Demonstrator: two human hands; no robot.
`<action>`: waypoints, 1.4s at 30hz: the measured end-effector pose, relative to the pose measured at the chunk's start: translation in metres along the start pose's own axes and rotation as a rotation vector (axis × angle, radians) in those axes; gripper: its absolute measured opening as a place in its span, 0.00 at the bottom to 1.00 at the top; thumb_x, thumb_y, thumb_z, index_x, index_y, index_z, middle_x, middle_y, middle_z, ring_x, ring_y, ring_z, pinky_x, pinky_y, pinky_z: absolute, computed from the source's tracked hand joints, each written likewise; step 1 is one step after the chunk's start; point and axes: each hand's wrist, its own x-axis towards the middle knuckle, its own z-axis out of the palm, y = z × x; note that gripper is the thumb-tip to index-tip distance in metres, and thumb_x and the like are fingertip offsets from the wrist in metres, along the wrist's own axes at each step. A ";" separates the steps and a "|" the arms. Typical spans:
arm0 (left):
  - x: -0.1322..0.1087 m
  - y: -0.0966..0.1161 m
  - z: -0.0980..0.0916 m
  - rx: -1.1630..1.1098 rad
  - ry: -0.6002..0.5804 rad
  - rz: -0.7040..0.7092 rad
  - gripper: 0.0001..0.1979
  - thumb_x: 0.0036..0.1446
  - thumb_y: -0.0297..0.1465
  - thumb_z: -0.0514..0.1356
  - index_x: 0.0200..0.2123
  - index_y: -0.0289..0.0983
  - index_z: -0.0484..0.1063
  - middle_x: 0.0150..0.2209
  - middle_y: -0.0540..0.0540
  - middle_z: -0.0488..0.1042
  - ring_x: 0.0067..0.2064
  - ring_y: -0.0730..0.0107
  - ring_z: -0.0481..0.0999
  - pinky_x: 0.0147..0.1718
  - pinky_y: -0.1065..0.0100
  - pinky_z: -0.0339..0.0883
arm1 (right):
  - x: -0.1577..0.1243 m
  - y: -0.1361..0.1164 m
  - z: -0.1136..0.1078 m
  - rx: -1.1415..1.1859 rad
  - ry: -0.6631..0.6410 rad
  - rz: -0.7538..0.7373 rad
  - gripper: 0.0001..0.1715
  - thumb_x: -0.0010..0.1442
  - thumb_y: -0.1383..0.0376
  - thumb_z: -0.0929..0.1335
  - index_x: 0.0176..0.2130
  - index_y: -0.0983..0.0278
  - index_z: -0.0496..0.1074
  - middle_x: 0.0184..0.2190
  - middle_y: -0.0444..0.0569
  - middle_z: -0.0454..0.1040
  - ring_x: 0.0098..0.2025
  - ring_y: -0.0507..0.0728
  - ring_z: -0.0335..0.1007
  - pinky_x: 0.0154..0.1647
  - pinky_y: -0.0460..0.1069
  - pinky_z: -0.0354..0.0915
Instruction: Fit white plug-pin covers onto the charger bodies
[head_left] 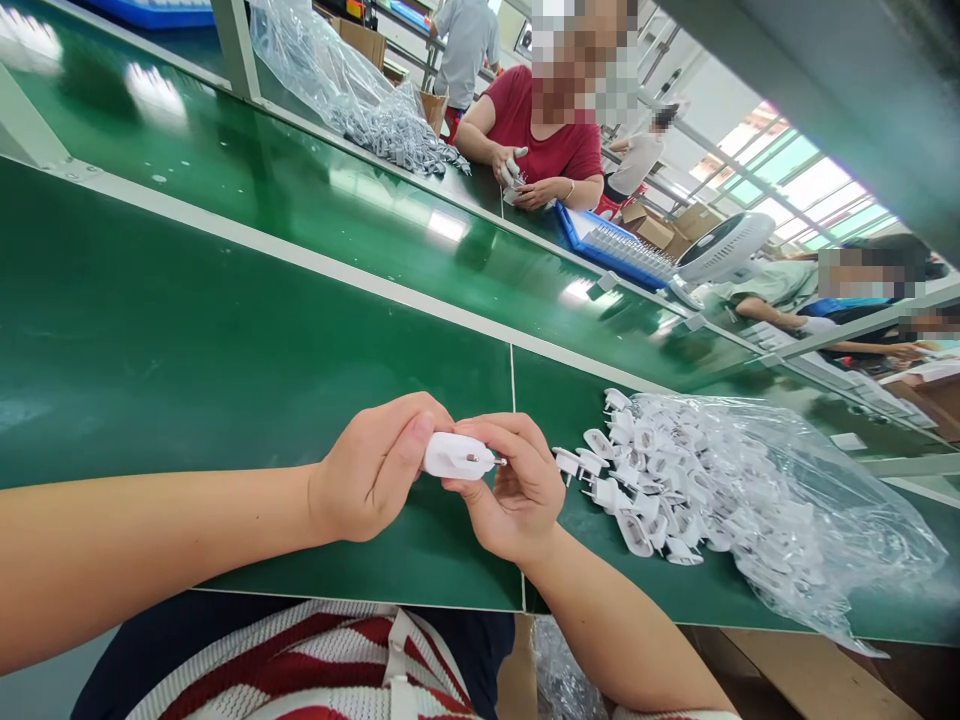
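Note:
A small white plug part (456, 456) with metal pins pointing right is held between both my hands above the green table (187, 350). My left hand (375, 468) is curled, its thumb pressed on the part's left end. My right hand (511, 488) pinches the part's right end from below and above. Just to the right lies a pile of several white plug parts (637, 480), spilling out of a clear plastic bag (787, 500).
A green conveyor belt (337, 200) runs behind a white rail. Across it a person in a red shirt (544, 125) handles a part beside a blue tray (615, 250). Another bag of grey parts (375, 110) lies far back. A white fan (724, 250) stands right.

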 end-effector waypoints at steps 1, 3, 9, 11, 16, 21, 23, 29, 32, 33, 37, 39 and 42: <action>0.000 0.000 0.000 -0.001 -0.002 -0.001 0.17 0.74 0.33 0.46 0.42 0.35 0.73 0.34 0.43 0.73 0.35 0.66 0.73 0.37 0.62 0.68 | 0.000 0.000 0.000 0.009 0.000 -0.004 0.18 0.60 0.63 0.75 0.50 0.57 0.76 0.41 0.51 0.79 0.39 0.59 0.78 0.37 0.55 0.76; -0.001 -0.001 0.000 0.000 -0.004 -0.002 0.17 0.74 0.33 0.46 0.42 0.35 0.73 0.34 0.43 0.74 0.35 0.65 0.73 0.37 0.62 0.68 | 0.000 0.001 0.000 0.008 0.003 -0.014 0.17 0.60 0.62 0.75 0.50 0.57 0.76 0.40 0.51 0.79 0.39 0.59 0.78 0.36 0.55 0.76; -0.003 0.000 0.000 0.000 0.000 -0.023 0.17 0.74 0.34 0.46 0.42 0.35 0.73 0.32 0.45 0.73 0.28 0.71 0.69 0.29 0.65 0.66 | 0.000 0.001 -0.001 0.004 0.000 -0.002 0.16 0.61 0.60 0.74 0.49 0.58 0.76 0.40 0.52 0.79 0.38 0.60 0.78 0.36 0.55 0.76; -0.003 0.001 0.001 0.002 0.000 -0.047 0.18 0.75 0.34 0.45 0.42 0.34 0.73 0.32 0.45 0.73 0.26 0.72 0.68 0.28 0.65 0.66 | -0.001 0.002 -0.001 0.003 -0.005 -0.002 0.16 0.62 0.59 0.73 0.49 0.58 0.76 0.39 0.52 0.79 0.38 0.60 0.78 0.36 0.56 0.77; 0.000 0.008 0.002 -0.054 0.002 -0.249 0.21 0.75 0.40 0.44 0.36 0.36 0.70 0.27 0.47 0.72 0.23 0.71 0.70 0.24 0.67 0.68 | -0.004 0.008 0.001 0.030 0.005 -0.003 0.19 0.62 0.57 0.73 0.52 0.58 0.74 0.40 0.53 0.78 0.39 0.60 0.78 0.34 0.55 0.77; 0.010 0.013 0.005 -0.278 0.024 -0.613 0.21 0.73 0.43 0.45 0.33 0.39 0.66 0.19 0.50 0.73 0.21 0.67 0.74 0.23 0.67 0.72 | -0.005 0.013 0.006 0.168 0.047 0.111 0.19 0.58 0.59 0.77 0.49 0.57 0.76 0.37 0.48 0.77 0.31 0.54 0.74 0.29 0.50 0.75; 0.012 0.012 0.006 -0.346 0.017 -0.684 0.22 0.72 0.46 0.45 0.34 0.38 0.68 0.19 0.48 0.75 0.21 0.65 0.75 0.23 0.65 0.73 | -0.004 0.013 0.008 0.180 0.049 0.191 0.17 0.56 0.60 0.77 0.46 0.57 0.77 0.35 0.47 0.77 0.30 0.53 0.74 0.29 0.50 0.75; 0.010 0.010 0.009 -0.362 -0.041 -0.713 0.36 0.67 0.60 0.39 0.37 0.35 0.70 0.17 0.45 0.75 0.20 0.63 0.76 0.22 0.67 0.71 | -0.003 0.010 0.010 0.283 0.061 0.332 0.15 0.54 0.65 0.78 0.43 0.58 0.79 0.35 0.44 0.76 0.29 0.50 0.74 0.31 0.48 0.76; 0.007 0.009 0.009 -0.386 -0.053 -0.738 0.35 0.67 0.60 0.40 0.40 0.35 0.68 0.17 0.48 0.73 0.17 0.65 0.75 0.20 0.68 0.69 | -0.003 0.008 0.010 0.320 0.068 0.326 0.17 0.53 0.67 0.79 0.43 0.57 0.79 0.34 0.43 0.76 0.29 0.49 0.73 0.31 0.47 0.75; 0.006 0.008 0.009 -0.390 -0.054 -0.739 0.34 0.67 0.59 0.41 0.40 0.35 0.68 0.19 0.49 0.73 0.17 0.66 0.74 0.19 0.68 0.69 | -0.003 0.007 0.010 0.317 0.066 0.336 0.16 0.53 0.67 0.79 0.43 0.57 0.79 0.34 0.43 0.76 0.29 0.49 0.73 0.31 0.47 0.75; 0.004 0.005 0.007 -0.324 -0.081 -0.688 0.28 0.68 0.57 0.45 0.44 0.38 0.63 0.28 0.53 0.73 0.16 0.74 0.71 0.19 0.69 0.66 | -0.001 0.010 0.007 0.326 0.051 0.412 0.15 0.55 0.63 0.78 0.44 0.57 0.78 0.37 0.45 0.75 0.32 0.50 0.73 0.33 0.48 0.75; 0.004 0.003 0.006 -0.239 -0.113 -0.667 0.26 0.69 0.56 0.45 0.42 0.39 0.62 0.27 0.55 0.70 0.16 0.77 0.67 0.18 0.71 0.63 | 0.002 0.013 0.004 0.379 0.008 0.459 0.14 0.56 0.58 0.78 0.42 0.58 0.78 0.37 0.45 0.74 0.33 0.51 0.72 0.34 0.49 0.73; 0.006 0.002 0.004 -0.061 -0.132 -0.604 0.24 0.71 0.52 0.45 0.34 0.39 0.60 0.25 0.55 0.65 0.21 0.77 0.63 0.21 0.71 0.60 | 0.008 0.017 -0.004 0.417 -0.066 0.547 0.15 0.58 0.53 0.76 0.32 0.61 0.76 0.30 0.43 0.71 0.30 0.50 0.67 0.30 0.48 0.68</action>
